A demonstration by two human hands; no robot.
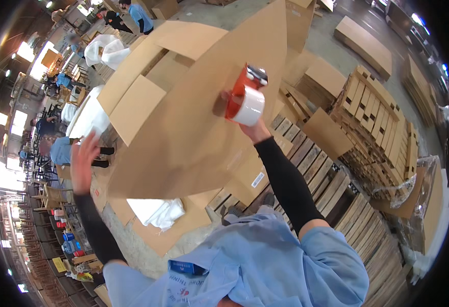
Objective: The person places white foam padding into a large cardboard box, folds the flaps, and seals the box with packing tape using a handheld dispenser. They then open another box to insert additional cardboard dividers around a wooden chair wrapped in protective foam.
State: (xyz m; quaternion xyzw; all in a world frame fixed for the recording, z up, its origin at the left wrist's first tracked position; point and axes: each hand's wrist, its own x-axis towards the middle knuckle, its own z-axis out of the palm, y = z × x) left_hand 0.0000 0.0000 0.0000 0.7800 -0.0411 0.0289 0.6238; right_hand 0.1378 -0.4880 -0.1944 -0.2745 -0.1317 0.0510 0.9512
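Note:
My right hand grips a red tape dispenser with a wide white roll of tape on it. It is held in front of a large brown cardboard panel, and I cannot tell whether the two touch. Off the panel's left edge, my left hand is raised with its fingers apart, slightly blurred, holding nothing. Beyond the panel stands a large cardboard box with flaps folded outward. Below the panel, a white wrapped bundle lies on flat cardboard.
Slatted wooden pallets lie to my right, beside a stack of wooden frames. Flat cartons are on the floor farther off. Several people in blue shirts work at the left, among them one person near wrapped furniture.

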